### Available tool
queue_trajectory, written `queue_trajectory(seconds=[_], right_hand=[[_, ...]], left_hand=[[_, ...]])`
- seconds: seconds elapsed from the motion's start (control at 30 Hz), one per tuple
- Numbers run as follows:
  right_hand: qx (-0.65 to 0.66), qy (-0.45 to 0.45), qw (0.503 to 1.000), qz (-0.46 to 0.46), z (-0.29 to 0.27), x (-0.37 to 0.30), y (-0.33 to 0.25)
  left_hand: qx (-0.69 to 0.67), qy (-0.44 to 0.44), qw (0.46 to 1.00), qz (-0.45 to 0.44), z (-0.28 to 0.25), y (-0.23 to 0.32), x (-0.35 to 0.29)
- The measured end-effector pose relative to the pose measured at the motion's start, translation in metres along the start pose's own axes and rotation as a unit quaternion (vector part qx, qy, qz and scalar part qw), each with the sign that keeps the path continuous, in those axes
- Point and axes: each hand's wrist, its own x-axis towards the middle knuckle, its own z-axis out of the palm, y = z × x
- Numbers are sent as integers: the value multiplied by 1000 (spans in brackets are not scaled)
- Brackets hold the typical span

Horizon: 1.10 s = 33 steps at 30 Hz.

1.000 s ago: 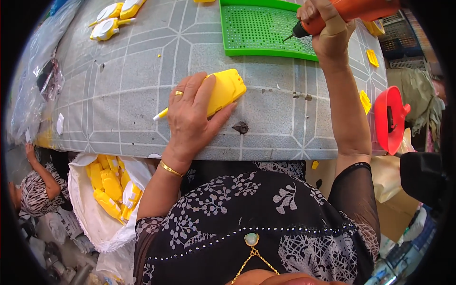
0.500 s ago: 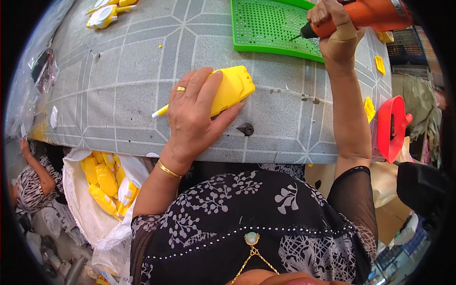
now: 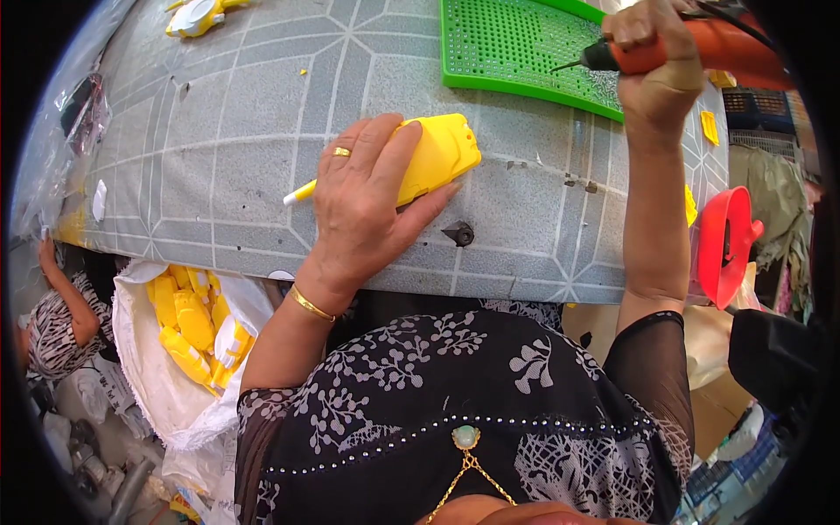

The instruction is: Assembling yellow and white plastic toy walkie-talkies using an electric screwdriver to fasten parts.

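Observation:
My left hand (image 3: 363, 197) is closed over a yellow plastic casing (image 3: 437, 156) lying on the table, thumb along its near side. A thin yellow stick with a white tip (image 3: 300, 193) pokes out from beside the fingers. In my right hand (image 3: 662, 74) is an orange power screwdriver (image 3: 731, 51) with a black nose, held level, its thin bit pointing left over the green perforated tray (image 3: 534, 98). Small screws fill many of the tray's holes, with a loose heap toward its right side. Whether a screw sits on the bit is too small to tell.
A small black cone-shaped part (image 3: 459, 233) lies near the table's front edge. White-and-yellow pieces (image 3: 194, 17) sit at the far left. A red plastic scoop-like holder (image 3: 724, 245) is at the right edge. Below left stands a white sack (image 3: 144, 367) of yellow casings; another person's arm (image 3: 66, 284) shows beyond.
My right hand and the screwdriver have moved slightly right over the tray. My left hand keeps its hold on the casing. The whole view has shifted a little.

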Motion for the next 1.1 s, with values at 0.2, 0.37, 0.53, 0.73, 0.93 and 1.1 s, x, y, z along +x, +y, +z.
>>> queue_trajectory(seconds=[0.2,0.37,0.53,0.73,0.93,1.1], right_hand=[[692,-148,644,291,5,-11,-1],[635,-167,698,285,23,-44,-5],[567,-188,756,266,28,-53,-2],[477,-216,818,236,28,-52,6],[378,-243,871,199,24,-54,3],[295,-266,903,166,27,-55,5]], left_hand=[[-3,3,1000,7,2,-3,-1],[6,7,1000,-1,2,-3,-1],[10,1,1000,0,-4,2,4],[5,11,1000,6,2,-4,-2],[-5,12,1000,11,3,-4,-1],[4,13,1000,12,1,-4,-2]])
